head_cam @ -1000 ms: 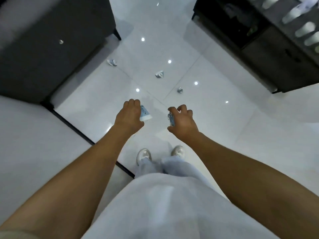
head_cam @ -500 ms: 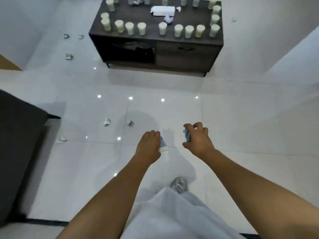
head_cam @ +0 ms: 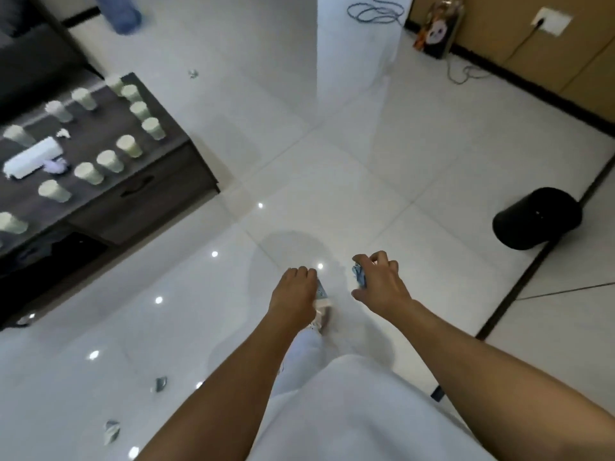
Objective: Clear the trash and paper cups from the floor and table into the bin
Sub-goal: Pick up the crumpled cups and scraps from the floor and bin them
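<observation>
Both hands carry trash picked off the floor: the left hand (head_cam: 293, 291) has its fingers curled round a small blue-and-white scrap (head_cam: 321, 290), and the right hand (head_cam: 379, 284) pinches a crumpled blue wrapper (head_cam: 359, 276) between thumb and fingertips. The black bin (head_cam: 537, 218) stands off to the right by the dark floor strip, well apart from both hands — nothing held has been dropped in yet. Most of the job looks undone: many paper cups (head_cam: 129, 146) crowd the dark table (head_cam: 173, 151) right up to its near edge, and crumpled scraps (head_cam: 111, 430) lie on the floor (head_cam: 366, 168) behind the left arm — one more far off past the table's corner.
</observation>
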Action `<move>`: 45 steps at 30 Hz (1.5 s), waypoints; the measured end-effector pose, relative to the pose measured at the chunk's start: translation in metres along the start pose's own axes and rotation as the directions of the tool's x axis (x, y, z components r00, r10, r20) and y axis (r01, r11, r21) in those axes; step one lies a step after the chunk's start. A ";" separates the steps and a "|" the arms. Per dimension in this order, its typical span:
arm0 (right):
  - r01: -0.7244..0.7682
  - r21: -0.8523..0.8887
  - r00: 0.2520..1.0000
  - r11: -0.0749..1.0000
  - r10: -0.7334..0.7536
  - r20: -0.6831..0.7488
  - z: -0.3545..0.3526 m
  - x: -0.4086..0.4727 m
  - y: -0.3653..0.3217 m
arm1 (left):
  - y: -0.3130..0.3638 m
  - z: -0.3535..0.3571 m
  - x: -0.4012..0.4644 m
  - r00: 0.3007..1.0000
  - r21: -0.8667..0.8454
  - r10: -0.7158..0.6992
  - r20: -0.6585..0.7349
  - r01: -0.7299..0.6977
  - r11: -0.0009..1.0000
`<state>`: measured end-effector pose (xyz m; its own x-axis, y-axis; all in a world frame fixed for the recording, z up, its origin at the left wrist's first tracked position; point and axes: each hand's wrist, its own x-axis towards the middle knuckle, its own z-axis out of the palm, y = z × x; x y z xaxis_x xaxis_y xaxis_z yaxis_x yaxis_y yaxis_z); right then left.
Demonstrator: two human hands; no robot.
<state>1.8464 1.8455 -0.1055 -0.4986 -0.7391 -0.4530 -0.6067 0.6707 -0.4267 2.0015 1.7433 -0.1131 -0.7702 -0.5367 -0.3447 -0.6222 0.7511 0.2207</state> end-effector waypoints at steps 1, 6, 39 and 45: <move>-0.029 0.023 0.999 0.999 0.030 -0.016 -0.010 0.009 0.009 | 0.006 -0.006 0.020 0.999 0.019 0.038 0.003 -0.038 0.999; -0.188 0.141 0.977 0.972 0.200 -0.076 -0.061 0.061 0.052 | 0.037 -0.037 0.120 0.978 0.079 0.197 0.064 -0.202 0.976; -0.579 0.499 0.687 0.645 0.715 -0.129 -0.369 0.191 0.552 | 0.587 -0.061 0.568 0.726 0.135 0.599 0.339 -0.667 0.732; -0.625 0.506 0.652 0.595 0.754 -0.082 -0.409 0.238 0.627 | 0.656 -0.051 0.655 0.722 0.129 0.580 0.378 -0.661 0.739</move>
<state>1.0945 2.0646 -0.1605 -0.8330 0.0192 -0.5530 0.2642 0.8919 -0.3670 1.0818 1.8653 -0.1473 -0.8634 0.1935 -0.4659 0.0676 0.9595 0.2733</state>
